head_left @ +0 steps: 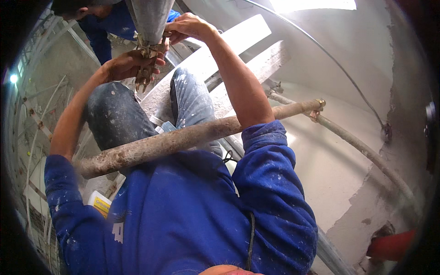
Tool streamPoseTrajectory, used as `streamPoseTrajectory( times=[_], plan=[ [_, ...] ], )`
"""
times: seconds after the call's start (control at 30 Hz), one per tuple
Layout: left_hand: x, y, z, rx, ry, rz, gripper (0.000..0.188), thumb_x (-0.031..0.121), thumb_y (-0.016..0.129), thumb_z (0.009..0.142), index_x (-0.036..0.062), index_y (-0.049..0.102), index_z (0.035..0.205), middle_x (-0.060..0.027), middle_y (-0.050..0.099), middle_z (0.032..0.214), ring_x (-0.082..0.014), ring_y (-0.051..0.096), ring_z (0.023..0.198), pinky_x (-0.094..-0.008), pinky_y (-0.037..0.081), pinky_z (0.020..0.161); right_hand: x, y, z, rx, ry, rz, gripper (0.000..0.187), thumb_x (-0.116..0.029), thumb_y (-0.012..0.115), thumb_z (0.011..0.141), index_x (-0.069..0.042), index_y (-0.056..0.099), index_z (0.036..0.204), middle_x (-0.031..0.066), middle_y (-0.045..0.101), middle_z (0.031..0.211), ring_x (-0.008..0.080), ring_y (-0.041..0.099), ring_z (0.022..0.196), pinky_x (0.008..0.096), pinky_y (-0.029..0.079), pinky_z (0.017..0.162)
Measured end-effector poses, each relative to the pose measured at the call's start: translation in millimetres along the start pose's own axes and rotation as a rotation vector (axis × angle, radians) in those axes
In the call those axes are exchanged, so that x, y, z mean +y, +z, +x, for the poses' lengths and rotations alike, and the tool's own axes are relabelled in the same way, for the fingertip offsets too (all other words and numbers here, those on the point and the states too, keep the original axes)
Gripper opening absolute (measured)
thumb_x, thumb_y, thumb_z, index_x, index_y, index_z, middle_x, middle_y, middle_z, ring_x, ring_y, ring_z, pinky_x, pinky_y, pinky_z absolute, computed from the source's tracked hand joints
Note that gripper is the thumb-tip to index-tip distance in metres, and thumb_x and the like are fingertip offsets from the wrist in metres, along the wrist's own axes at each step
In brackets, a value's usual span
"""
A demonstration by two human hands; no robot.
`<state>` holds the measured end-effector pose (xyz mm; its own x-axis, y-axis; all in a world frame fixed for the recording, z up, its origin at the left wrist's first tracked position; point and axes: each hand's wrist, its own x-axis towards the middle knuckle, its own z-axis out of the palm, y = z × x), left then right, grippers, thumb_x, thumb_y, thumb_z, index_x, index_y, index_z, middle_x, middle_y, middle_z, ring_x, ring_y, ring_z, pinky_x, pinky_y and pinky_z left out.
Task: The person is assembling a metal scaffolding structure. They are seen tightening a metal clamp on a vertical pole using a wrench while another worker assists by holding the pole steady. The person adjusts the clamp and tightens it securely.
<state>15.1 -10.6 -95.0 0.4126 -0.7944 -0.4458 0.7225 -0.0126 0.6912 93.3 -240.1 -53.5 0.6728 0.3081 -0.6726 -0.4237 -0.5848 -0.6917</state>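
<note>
A metal scaffold coupler (145, 77), rusty and spattered, sits at the lower end of a grey steel tube (151, 20) that comes down from the top of the view. My left hand (127, 65) is closed around the coupler from the left, its fingertips showing past the far side. From the right, my right hand (189, 27) has its fingers pinched at the coupler's bolt side, close against the tube. Part of those fingers is hidden, and a small piece in them cannot be made out. Both hands are above my bent knees.
A rough scaffold tube (183, 140) crosses before my torso, coupled at right to another tube (366, 149). White planks (250, 34) lie beyond my knees. Another person in blue (98, 39) is at top left. A cable (321, 48) hangs by the wall; a red pipe (392, 245) is lower right.
</note>
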Motion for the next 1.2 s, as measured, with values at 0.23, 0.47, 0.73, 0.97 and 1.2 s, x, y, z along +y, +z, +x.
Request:
streamPoseTrajectory(
  times=[0.23, 0.47, 0.73, 0.97, 1.2],
  plan=[
    [-8.5, -13.6, 0.0, -0.052, 0.029, 0.061, 0.043, 0.016, 0.054, 0.101, 0.0010, 0.045, 0.141, -0.0135, 0.059, 0.134, -0.0262, 0.061, 0.115, -0.0400, 0.052, 0.097, 47.5, -25.3, 21.3, -0.155, -0.496, -0.192, 0.023, -0.014, 0.062, 0.095, 0.006, 0.069, 0.104, 0.0144, 0.070, 0.103, 0.0204, 0.072, 0.088, 0.0318, 0.062, 0.082],
    [-1.2, -5.7, -19.0, -0.023, -0.003, -0.052, 0.038, 0.017, 0.054, 0.102, -0.0011, 0.047, 0.134, -0.0135, 0.063, 0.121, -0.0228, 0.064, 0.110, -0.0405, 0.058, 0.087, 38.9, -10.3, 14.0, -0.147, -0.129, 0.347, 0.040, -0.024, 0.061, 0.098, 0.009, 0.057, 0.120, 0.0213, 0.067, 0.114, 0.0294, 0.069, 0.100, 0.0393, 0.059, 0.091],
    [-2.2, -2.8, -22.6, -0.054, 0.058, -0.061, 0.036, 0.018, 0.053, 0.102, -0.0021, 0.050, 0.132, -0.0118, 0.063, 0.118, -0.0246, 0.065, 0.102, -0.0392, 0.057, 0.087, 59.0, -14.4, 21.7, -0.406, -0.302, 0.614, 0.056, -0.045, 0.052, 0.102, 0.008, 0.059, 0.121, 0.0235, 0.065, 0.118, 0.0318, 0.066, 0.107, 0.0436, 0.056, 0.092],
    [6.2, -1.7, -25.3, -0.091, -0.014, -0.086, 0.034, 0.013, 0.055, 0.101, -0.0020, 0.051, 0.131, -0.0135, 0.063, 0.120, -0.0248, 0.065, 0.100, -0.0424, 0.059, 0.080, 87.3, -38.3, 34.1, -0.192, -0.340, 0.190, 0.063, -0.050, 0.058, 0.097, 0.006, 0.055, 0.127, 0.0209, 0.062, 0.121, 0.0323, 0.063, 0.112, 0.0452, 0.055, 0.093],
    [-3.9, -6.0, -21.5, -0.050, 0.032, -0.109, 0.037, 0.013, 0.055, 0.100, 0.0003, 0.048, 0.135, -0.0123, 0.062, 0.124, -0.0257, 0.065, 0.104, -0.0427, 0.058, 0.082, 72.4, -19.2, 29.2, -0.192, -0.366, 0.368, 0.066, -0.053, 0.063, 0.093, 0.006, 0.059, 0.122, 0.0175, 0.067, 0.108, 0.0295, 0.068, 0.099, 0.0440, 0.056, 0.091]
  ],
)
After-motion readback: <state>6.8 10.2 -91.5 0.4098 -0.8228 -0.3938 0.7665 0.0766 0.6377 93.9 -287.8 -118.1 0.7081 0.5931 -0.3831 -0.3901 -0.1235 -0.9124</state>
